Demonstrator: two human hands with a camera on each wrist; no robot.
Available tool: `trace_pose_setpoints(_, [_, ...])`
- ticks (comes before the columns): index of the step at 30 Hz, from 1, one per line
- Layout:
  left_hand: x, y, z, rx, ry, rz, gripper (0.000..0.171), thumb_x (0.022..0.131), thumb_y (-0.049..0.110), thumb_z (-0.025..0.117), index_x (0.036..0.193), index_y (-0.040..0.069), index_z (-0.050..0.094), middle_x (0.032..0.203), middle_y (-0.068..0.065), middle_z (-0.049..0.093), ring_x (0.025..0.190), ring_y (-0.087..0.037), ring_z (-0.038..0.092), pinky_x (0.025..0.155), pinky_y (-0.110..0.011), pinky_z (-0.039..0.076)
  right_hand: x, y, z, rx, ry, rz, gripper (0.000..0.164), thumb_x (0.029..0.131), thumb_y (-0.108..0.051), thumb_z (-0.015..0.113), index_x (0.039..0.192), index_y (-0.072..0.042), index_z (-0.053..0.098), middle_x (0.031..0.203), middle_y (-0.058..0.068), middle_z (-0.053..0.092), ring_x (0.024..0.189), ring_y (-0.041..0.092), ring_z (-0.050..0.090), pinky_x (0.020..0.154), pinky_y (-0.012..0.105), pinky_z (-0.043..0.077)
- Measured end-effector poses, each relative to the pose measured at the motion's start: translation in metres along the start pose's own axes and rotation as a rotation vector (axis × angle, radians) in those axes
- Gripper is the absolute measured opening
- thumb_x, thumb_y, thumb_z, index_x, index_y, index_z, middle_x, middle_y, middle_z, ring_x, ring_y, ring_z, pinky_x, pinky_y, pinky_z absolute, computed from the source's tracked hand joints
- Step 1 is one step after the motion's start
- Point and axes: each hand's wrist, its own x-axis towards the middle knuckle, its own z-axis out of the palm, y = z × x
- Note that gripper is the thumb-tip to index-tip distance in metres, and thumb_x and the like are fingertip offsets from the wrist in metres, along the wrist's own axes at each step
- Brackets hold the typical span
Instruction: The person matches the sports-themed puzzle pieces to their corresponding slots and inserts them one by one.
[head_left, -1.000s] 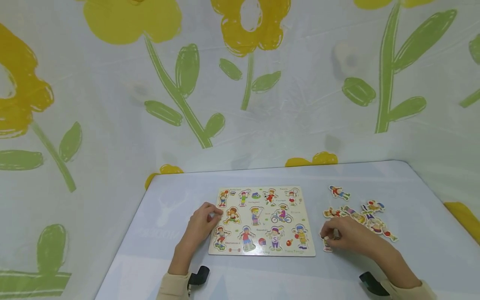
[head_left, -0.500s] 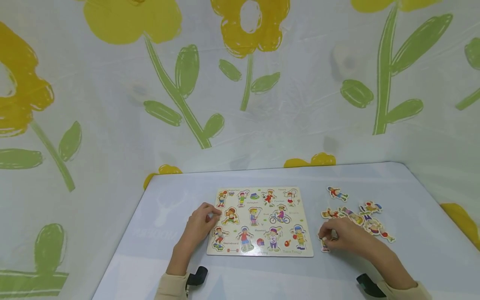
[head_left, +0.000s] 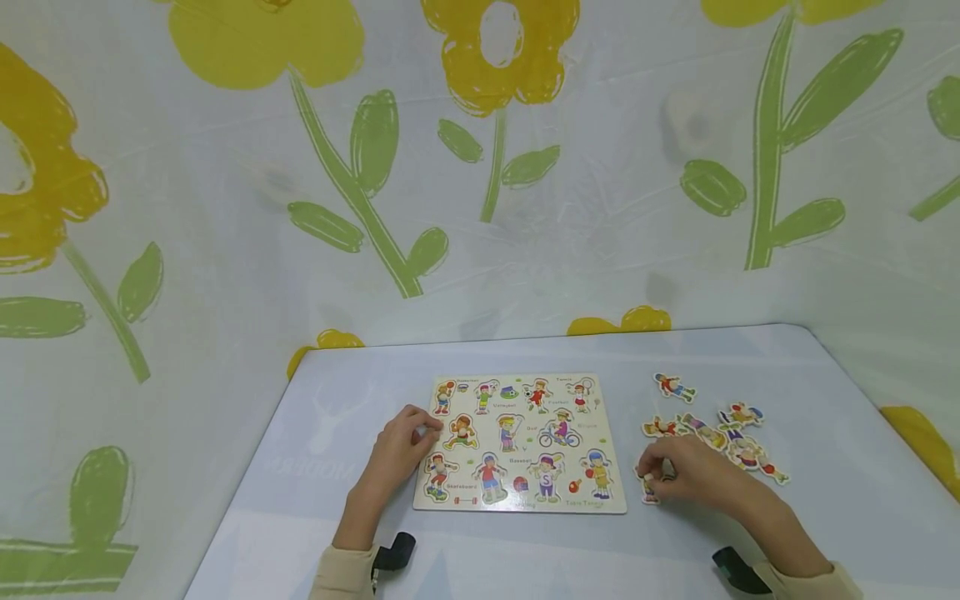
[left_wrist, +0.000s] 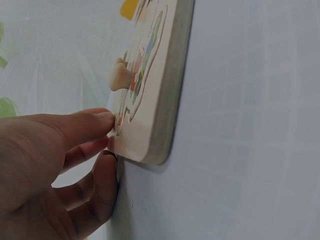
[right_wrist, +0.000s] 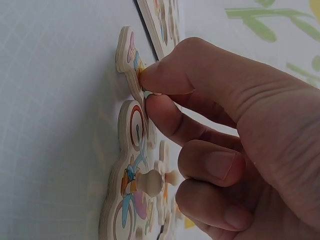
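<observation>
A pale wooden knob puzzle board [head_left: 525, 505] printed with children playing sports lies flat on the table. My left hand [head_left: 403, 443] is at its left edge, with the thumb [left_wrist: 97, 122] on the board's face and curled fingers by its side in the left wrist view. To the right of the board, my right hand [head_left: 690, 471] pinches a puzzle piece [right_wrist: 125, 52] between thumb and index finger; its knob is hidden by the fingertips. The piece's lower end shows below the hand in the head view. Beside it, a bicycle puzzle piece [right_wrist: 116, 190] has its round knob up.
Several loose puzzle pieces [head_left: 746, 452] lie clustered beyond the right hand, some overlapping. A single puzzle piece [head_left: 676, 387] lies farther back. Behind the white table [head_left: 300, 483] hangs a flower-printed curtain [head_left: 585, 250].
The head view has shifted slightly from one second ago. Both hands stay in place, the right with its fingers on the same puzzle piece.
</observation>
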Motion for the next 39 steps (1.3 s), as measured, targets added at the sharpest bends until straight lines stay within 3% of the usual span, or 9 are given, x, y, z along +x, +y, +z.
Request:
trace_pose_setpoints(8, [-0.0002,-0.0007,0.0003,-0.007,0.0,0.002,0.008,0.087,0.015,0.074,0.095,0.017,0.074,0.102,0.003,0.062,0.069,-0.01,0.047,0.057,-0.021,0.039,-0.0002,-0.0004,0.0006,0.005,0.002,0.039,0.016,0.077,-0.011,0.076,0.087,-0.021,0.07,0.076,-0.013,0.06,0.07,0.0,0.05,0.06,0.018,0.044])
trace_pose_setpoints(17, [-0.0002,-0.0023,0.0011,0.005,0.003,0.003,0.008,0.087,0.015,0.074,0.095,0.017,0.073,0.101,0.003,0.062,0.069,-0.009,0.047,0.057,-0.02,0.039,-0.0002,0.0025,0.0029,0.035,-0.002,0.019,0.016,0.076,-0.01,0.077,0.087,-0.02,0.071,0.077,-0.013,0.062,0.07,-0.001,0.05,0.06,0.019,0.044])
trace_pose_setpoints(29, [-0.0007,-0.0012,0.0007,-0.011,0.008,0.013,0.009,0.087,0.014,0.074,0.095,0.017,0.073,0.1,0.003,0.062,0.069,-0.01,0.047,0.057,-0.02,0.039,0.0012,0.0014,0.0012,-0.025,0.009,0.015,0.017,0.078,-0.012,0.077,0.087,-0.023,0.069,0.076,-0.016,0.058,0.07,-0.001,0.049,0.06,0.018,0.042])
trace_pose_setpoints(39, [0.0001,-0.0033,0.0024,-0.018,-0.004,0.007,0.008,0.088,0.015,0.073,0.095,0.018,0.072,0.101,0.003,0.062,0.068,-0.008,0.047,0.057,-0.02,0.04,0.0088,-0.0063,-0.0017,-0.094,0.065,0.076,0.017,0.08,-0.014,0.076,0.089,-0.025,0.067,0.081,-0.017,0.06,0.072,0.001,0.05,0.064,0.019,0.045])
